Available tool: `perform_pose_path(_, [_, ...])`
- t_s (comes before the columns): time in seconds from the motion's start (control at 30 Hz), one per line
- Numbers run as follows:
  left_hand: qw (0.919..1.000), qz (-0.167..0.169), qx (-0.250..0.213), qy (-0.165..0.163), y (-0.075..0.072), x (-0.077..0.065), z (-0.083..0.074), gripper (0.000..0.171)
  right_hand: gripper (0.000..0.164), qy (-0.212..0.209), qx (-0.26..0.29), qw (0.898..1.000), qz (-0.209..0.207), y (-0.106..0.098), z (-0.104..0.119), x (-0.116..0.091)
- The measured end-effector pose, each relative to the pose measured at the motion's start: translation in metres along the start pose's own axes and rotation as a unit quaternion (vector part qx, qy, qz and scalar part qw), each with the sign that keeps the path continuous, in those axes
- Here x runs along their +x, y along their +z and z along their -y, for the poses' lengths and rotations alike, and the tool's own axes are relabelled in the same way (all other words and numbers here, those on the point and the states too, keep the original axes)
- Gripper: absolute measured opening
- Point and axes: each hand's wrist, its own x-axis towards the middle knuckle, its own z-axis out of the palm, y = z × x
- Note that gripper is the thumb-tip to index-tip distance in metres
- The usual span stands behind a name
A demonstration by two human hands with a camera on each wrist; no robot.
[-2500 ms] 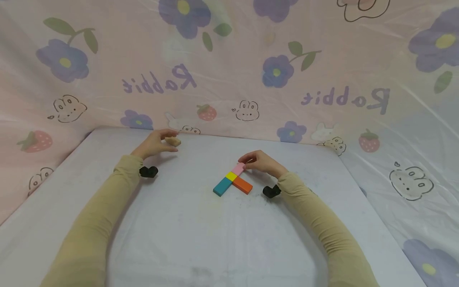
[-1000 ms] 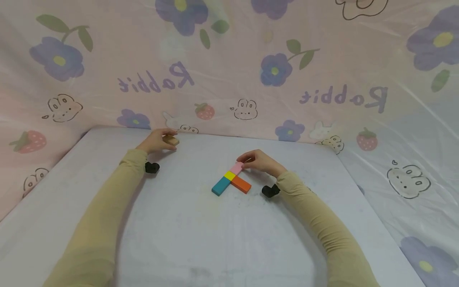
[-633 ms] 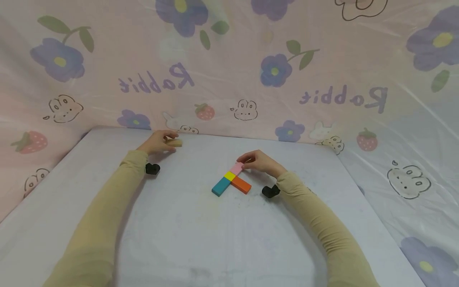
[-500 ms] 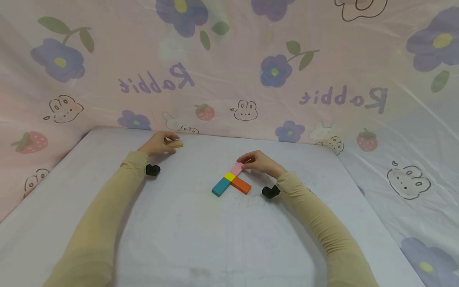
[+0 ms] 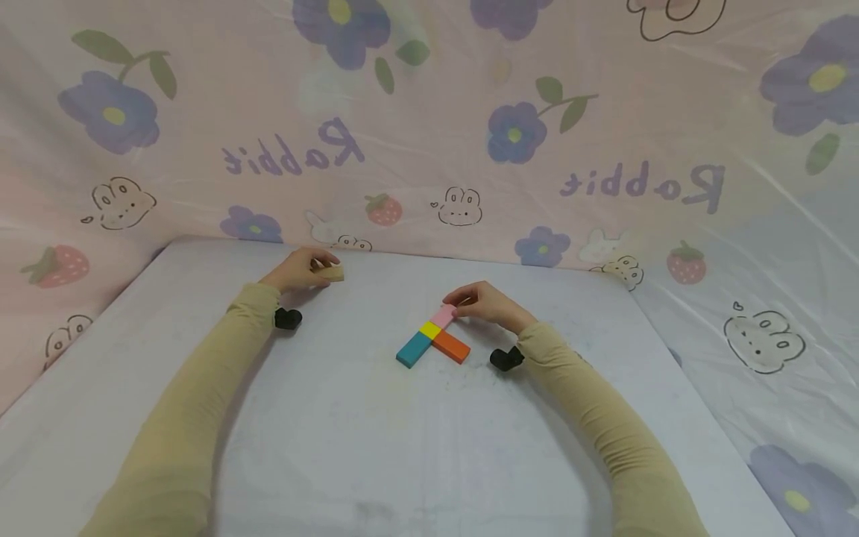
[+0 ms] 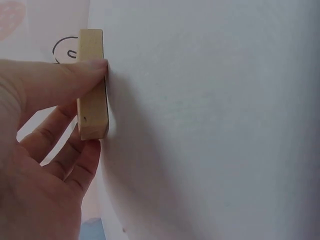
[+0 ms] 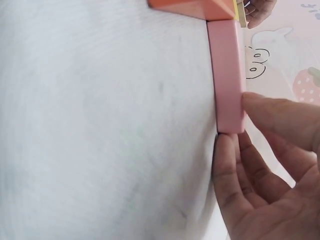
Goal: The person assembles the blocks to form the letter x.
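Observation:
My left hand (image 5: pixel 300 270) pinches a plain wooden block (image 5: pixel 333 273) near the table's back edge. In the left wrist view the thumb lies across the narrow side of the block (image 6: pixel 93 107), with the other fingers behind and under it. Whether it touches the table I cannot tell. My right hand (image 5: pixel 495 306) holds the outer end of a pink block (image 5: pixel 442 315) between thumb and fingers. That pink block lies flat, lined up with a small yellow block (image 5: pixel 430 329) and a teal block (image 5: pixel 412 350). An orange block (image 5: pixel 452 346) branches off from the yellow one toward the front right.
A white-covered table (image 5: pixel 376 440) carries the blocks. A patterned curtain (image 5: pixel 416 134) with flowers and rabbits rises behind it and at both sides. Black wrist-worn devices (image 5: pixel 288 319) stick out by both sleeves.
The left hand has shifted slightly right and toward me with the wooden block, which has turned so that its narrow side shows. The right hand and coloured blocks stay in place.

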Motion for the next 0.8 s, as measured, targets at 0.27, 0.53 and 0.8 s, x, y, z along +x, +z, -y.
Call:
perform_pose_path(0.27, [0.9998, 0.005, 0.008, -0.014, 0.002, 0.001, 0.000, 0.040, 0.029, 0.006, -0.006, 1.000, -0.002, 0.001, 0.002, 0.000])
perform_pose_path(0.53, [0.9995, 0.014, 0.018, -0.022, 0.002, 0.001, -0.005, 0.039, 0.030, 0.007, -0.007, 1.000, -0.001, 0.000, 0.002, 0.001])
perform_pose_path(0.8, [0.9995, 0.030, 0.003, -0.005, 0.010, -0.002, -0.020, 0.039, 0.029, 0.015, 0.002, 1.000, -0.002, 0.000, 0.001, 0.000])
